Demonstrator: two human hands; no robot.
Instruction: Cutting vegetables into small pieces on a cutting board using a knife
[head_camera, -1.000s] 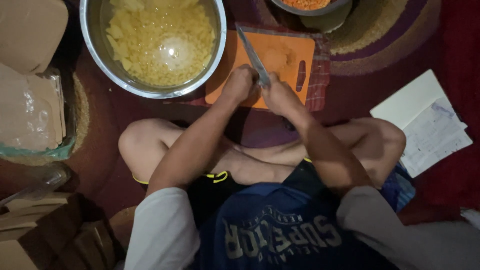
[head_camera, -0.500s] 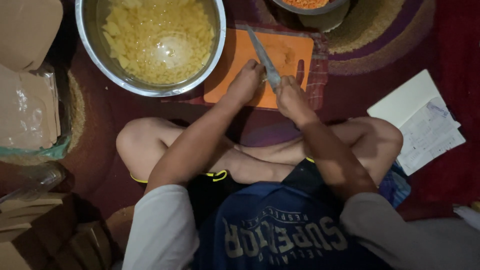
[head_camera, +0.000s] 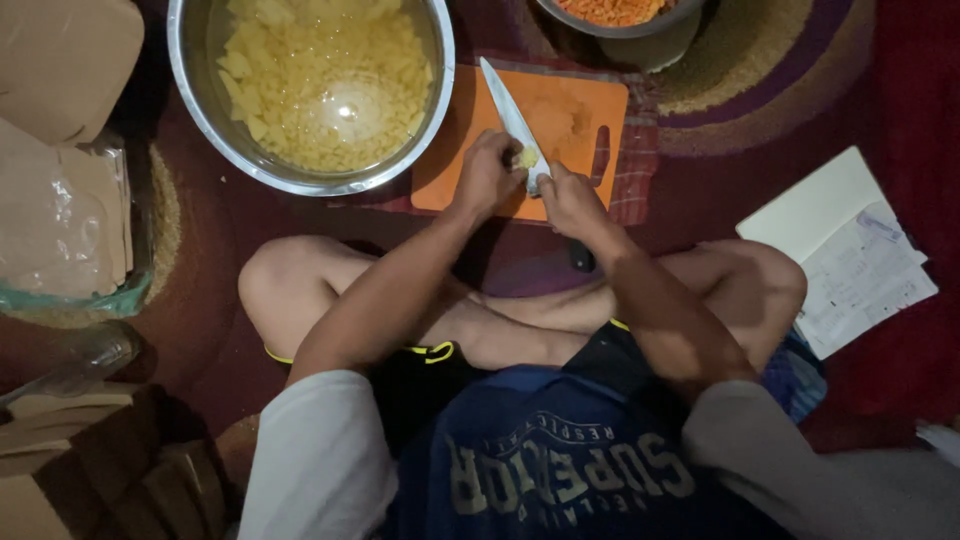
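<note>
Head view, change: knife (head_camera: 512, 120) has swung toward the left hand (head_camera: 487, 175).
Hands: close together; right hand (head_camera: 570, 195) grips the knife, left pinches a yellow piece (head_camera: 527, 158).
Meaning: probably another cut on the orange board (head_camera: 570, 110).

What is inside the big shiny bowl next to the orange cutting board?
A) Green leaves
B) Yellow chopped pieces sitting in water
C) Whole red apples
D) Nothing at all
B: the steel bowl is full of small pale yellow chopped pieces lying in clear liquid that glints in the light, left of the orange cutting board.
</note>
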